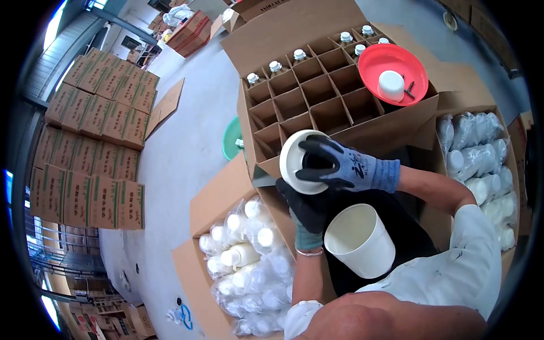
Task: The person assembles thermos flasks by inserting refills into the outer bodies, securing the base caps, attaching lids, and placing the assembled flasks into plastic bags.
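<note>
Both gloved hands are at a white, round plastic piece with a wide rim [290, 161], tilted above my lap. My right hand [340, 164], in a blue-grey glove with black fingertips, has its fingers curled into the middle of it. My left hand [306, 207], in a black and green glove, is closed at its lower edge; those fingers are partly hidden. A white plastic bucket [365, 249] rests tilted on my lap beside the left wrist. In front stands a carton [362, 133] with cardboard dividers and several white-capped bottles [300, 55] along its far side.
A red bowl [422, 62] holding a white cap [391, 85] sits on the carton's right corner. Open boxes of bagged white bottles stand at left [190, 258] and right [510, 164]. A green basin [229, 139] is on the floor [187, 136]; stacked cartons [102, 113] stand far left.
</note>
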Motion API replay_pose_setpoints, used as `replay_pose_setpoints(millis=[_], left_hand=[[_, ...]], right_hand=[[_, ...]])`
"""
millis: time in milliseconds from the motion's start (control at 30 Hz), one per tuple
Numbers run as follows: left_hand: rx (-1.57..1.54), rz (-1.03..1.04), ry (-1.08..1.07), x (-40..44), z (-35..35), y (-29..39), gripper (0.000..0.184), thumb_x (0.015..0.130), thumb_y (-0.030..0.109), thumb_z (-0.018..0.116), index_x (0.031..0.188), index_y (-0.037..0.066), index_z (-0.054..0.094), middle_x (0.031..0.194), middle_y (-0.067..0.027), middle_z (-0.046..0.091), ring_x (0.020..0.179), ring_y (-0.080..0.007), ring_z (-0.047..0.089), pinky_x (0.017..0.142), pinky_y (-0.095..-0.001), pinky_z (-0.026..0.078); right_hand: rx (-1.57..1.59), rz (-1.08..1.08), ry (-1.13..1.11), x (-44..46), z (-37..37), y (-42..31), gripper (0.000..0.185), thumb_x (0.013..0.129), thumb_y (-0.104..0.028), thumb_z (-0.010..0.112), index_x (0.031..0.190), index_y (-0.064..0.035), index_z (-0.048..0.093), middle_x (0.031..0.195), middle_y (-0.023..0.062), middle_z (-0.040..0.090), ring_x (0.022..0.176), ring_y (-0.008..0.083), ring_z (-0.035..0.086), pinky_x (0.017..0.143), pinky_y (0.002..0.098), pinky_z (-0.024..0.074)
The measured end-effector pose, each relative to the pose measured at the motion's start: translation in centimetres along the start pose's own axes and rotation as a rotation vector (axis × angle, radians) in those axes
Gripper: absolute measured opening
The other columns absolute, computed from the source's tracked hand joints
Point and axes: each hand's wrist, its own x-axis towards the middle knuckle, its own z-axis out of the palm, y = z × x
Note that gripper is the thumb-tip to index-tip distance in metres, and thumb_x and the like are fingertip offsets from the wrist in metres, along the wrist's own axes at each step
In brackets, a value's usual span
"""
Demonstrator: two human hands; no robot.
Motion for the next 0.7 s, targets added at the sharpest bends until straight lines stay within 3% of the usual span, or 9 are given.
replay_pose_setpoints(millis=[67,100,167,267,400,467,533,600,700], left_hand=[[0.122,0.006,0.094,0.6,-1.0,-1.6,0.08,0.093,0.07,0.033,0.143,0.007,0.037,0.138,-0.0109,0.046,0.123,-0.0266,0.047,0.104,-0.039,0.041],[0.159,0.094,0.058,1.4,-2.4,-2.8,0.072,0.095,0.06,0.045,0.143,0.007,0.039,0.142,-0.0111,0.042,0.129,-0.028,0.042,0.107,-0.0386,0.038],[0.798,0.531,-0.045,3.2,-3.2,-3.3,0.065,0.093,0.047,0.056,0.143,0.007,0.04,0.146,-0.0125,0.038,0.133,-0.0316,0.038,0.109,-0.0406,0.035],[1.628,0.994,-0.24,6.0,-2.5,-2.3,0.063,0.081,0.018,0.07,0.14,0.02,0.05,0.151,-0.0193,0.031,0.138,-0.046,0.026,0.112,-0.0515,0.027],[1.966,0.791,-0.126,7.8,-1.5,-3.5,0.054,0.083,0.022,0.069,0.135,0.02,0.054,0.148,-0.0194,0.034,0.137,-0.0471,0.027,0.111,-0.0587,0.023],[1.902,0.674,-0.191,8.1,-2.5,-4.0,0.055,0.083,0.024,0.069,0.135,0.016,0.053,0.146,-0.0193,0.037,0.136,-0.0462,0.03,0.111,-0.0585,0.025],[1.878,0.65,-0.235,8.3,-2.8,-4.3,0.053,0.083,0.024,0.069,0.132,0.013,0.053,0.143,-0.0185,0.041,0.134,-0.0451,0.033,0.11,-0.0584,0.026],[1.814,0.595,-0.292,9.0,-3.4,-4.8,0.051,0.084,0.023,0.068,0.131,0.012,0.053,0.141,-0.017,0.044,0.132,-0.0437,0.037,0.11,-0.0574,0.027],[1.791,0.559,-0.301,9.8,-3.9,-5.2,0.05,0.084,0.023,0.068,0.13,0.011,0.054,0.14,-0.0165,0.045,0.131,-0.0425,0.038,0.11,-0.057,0.028]], right_hand=[[-0.053,0.033,0.171,1.0,-0.2,0.9,0.059,0.076,-0.01,0.068,0.132,-0.014,0.053,0.132,0.0227,0.045,0.12,0.04,0.05,0.099,0.0445,0.0464],[0.201,0.222,0.174,1.4,-0.2,1.6,0.058,0.077,-0.012,0.068,0.133,-0.0114,0.051,0.128,0.0224,0.048,0.116,0.0388,0.053,0.096,0.0429,0.0477],[0.772,0.578,0.207,2.4,-0.5,2.8,0.057,0.082,-0.015,0.068,0.134,-0.0058,0.047,0.121,0.021,0.055,0.107,0.0356,0.06,0.091,0.0383,0.0505],[0.618,0.197,0.086,1.3,-0.9,8.2,0.066,0.078,-0.025,0.073,0.135,-0.0041,0.046,0.122,0.0163,0.059,0.11,0.027,0.059,0.095,0.0376,0.0487],[0.289,0.788,-0.152,3.9,-3.6,15.4,0.067,0.079,-0.059,0.067,0.119,-0.0069,0.059,0.099,0.0169,0.069,0.09,0.0337,0.068,0.083,0.0436,0.0532],[-0.215,0.769,-0.28,4.0,-3.3,19.9,0.064,0.081,-0.065,0.059,0.114,-0.0092,0.061,0.096,0.0166,0.07,0.089,0.0341,0.068,0.078,0.0448,0.0526],[-0.524,0.731,-0.684,4.6,-3.6,23.7,0.062,0.081,-0.062,0.06,0.114,-0.0103,0.061,0.097,0.0186,0.068,0.093,0.036,0.066,0.082,0.0459,0.052],[-0.684,0.539,-0.499,7.4,-3.9,27.1,0.059,0.08,-0.059,0.062,0.111,-0.0098,0.064,0.098,0.0201,0.068,0.094,0.0363,0.066,0.085,0.0455,0.0518],[-0.55,0.58,-0.376,15.2,-3.0,33.8,0.061,0.078,-0.055,0.065,0.118,-0.0084,0.062,0.111,0.0231,0.064,0.104,0.0375,0.063,0.093,0.0467,0.0485]])
